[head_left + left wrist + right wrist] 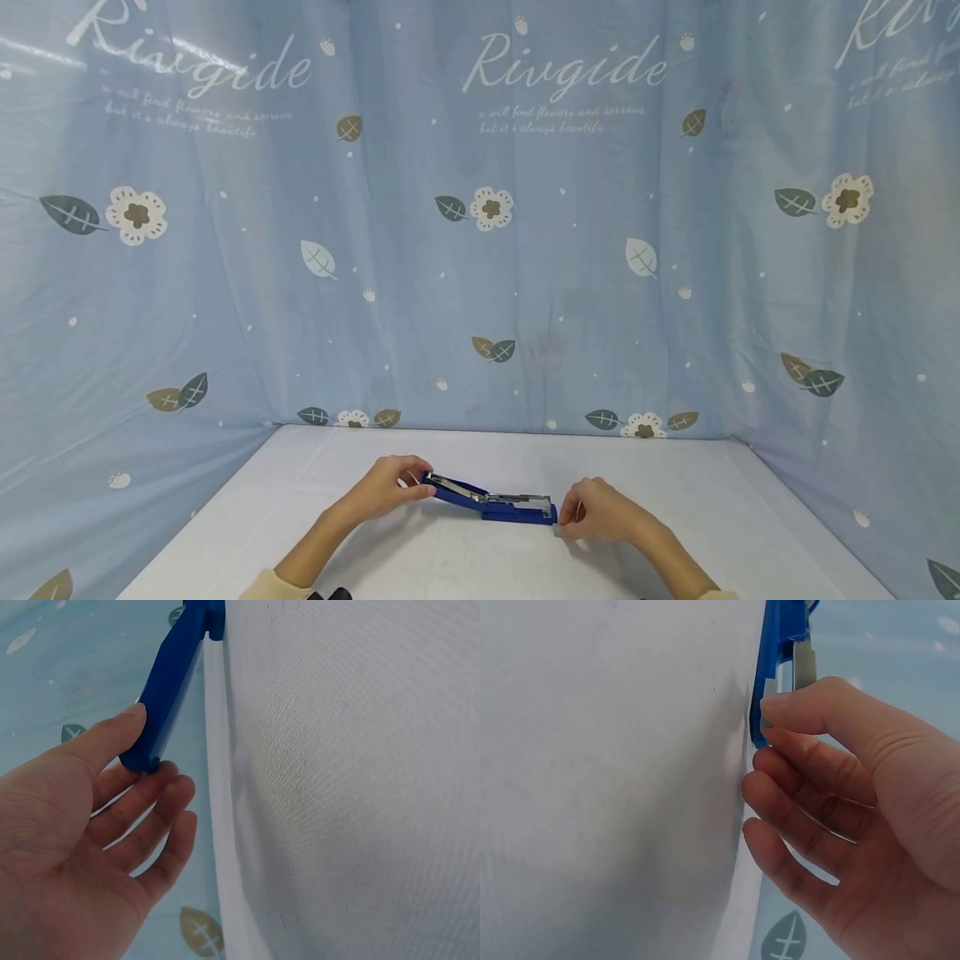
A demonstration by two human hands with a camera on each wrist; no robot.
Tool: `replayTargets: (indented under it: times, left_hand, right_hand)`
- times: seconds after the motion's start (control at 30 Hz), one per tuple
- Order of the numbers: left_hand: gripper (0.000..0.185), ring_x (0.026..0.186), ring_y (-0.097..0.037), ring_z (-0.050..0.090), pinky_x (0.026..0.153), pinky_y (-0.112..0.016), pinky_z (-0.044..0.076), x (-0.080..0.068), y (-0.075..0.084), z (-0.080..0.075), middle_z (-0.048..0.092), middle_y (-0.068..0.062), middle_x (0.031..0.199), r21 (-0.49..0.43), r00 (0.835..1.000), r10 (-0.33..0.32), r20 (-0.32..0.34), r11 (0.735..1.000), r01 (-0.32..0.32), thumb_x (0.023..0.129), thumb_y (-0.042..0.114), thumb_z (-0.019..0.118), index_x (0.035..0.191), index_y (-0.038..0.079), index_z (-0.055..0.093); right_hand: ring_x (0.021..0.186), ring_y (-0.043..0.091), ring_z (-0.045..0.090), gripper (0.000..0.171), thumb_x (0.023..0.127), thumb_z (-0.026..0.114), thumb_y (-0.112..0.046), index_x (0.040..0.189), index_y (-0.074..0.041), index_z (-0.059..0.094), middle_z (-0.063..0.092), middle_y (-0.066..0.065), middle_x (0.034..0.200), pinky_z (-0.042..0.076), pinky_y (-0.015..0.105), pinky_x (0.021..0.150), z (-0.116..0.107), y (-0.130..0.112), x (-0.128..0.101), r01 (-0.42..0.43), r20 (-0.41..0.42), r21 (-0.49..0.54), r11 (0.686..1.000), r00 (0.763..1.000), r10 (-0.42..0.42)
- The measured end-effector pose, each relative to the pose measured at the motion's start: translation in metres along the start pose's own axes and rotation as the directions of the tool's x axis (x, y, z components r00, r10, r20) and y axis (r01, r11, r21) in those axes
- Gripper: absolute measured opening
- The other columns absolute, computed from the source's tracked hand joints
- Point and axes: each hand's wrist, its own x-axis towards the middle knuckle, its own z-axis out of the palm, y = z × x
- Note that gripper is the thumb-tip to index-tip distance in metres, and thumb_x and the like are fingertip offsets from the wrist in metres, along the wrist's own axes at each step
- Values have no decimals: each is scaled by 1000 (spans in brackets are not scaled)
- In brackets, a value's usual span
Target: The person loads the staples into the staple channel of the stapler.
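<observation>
A blue stapler (519, 515) lies folded wide open on the white table, its metal magazine showing. My left hand (386, 486) pinches the end of its raised top arm (169, 694) between thumb and forefinger. At the stapler's other end, my right hand (600, 510) pinches a small grey strip of staples (769, 690) between thumb and forefinger. In the head view this strip sits just beside the base's right end. The right wrist view shows it overlapping the blue base (761, 667); whether they touch I cannot tell. The other fingers of both hands are loosely bent.
The white table (450, 571) is enclosed at the back and sides by a blue curtain (480, 275) printed with leaves and flowers. A small black object (340, 593) shows at the bottom edge of the head view, near the left sleeve (276, 587).
</observation>
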Motion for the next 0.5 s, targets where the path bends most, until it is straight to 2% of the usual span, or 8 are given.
replayTargets:
  times: [0.23,0.5]
  left_hand:
    - [38,78,-7,62,67,-20,46,3,-2,1,69,1,90,8,1000,-13,4,1000,13,88,33,73,113,5,68]
    - [38,77,-6,62,67,-20,45,3,-3,1,69,2,89,7,1000,-7,0,1000,7,87,33,73,113,5,69]
  right_hand:
    - [67,1,56,7,78,78,-16,81,-16,73,65,-10,76,47,19,62,-4,-1,0,69,-30,10,998,997,-69]
    - [66,1,56,5,80,78,-16,82,-16,72,65,-9,78,48,19,60,-5,-3,1,81,-68,19,997,995,-79]
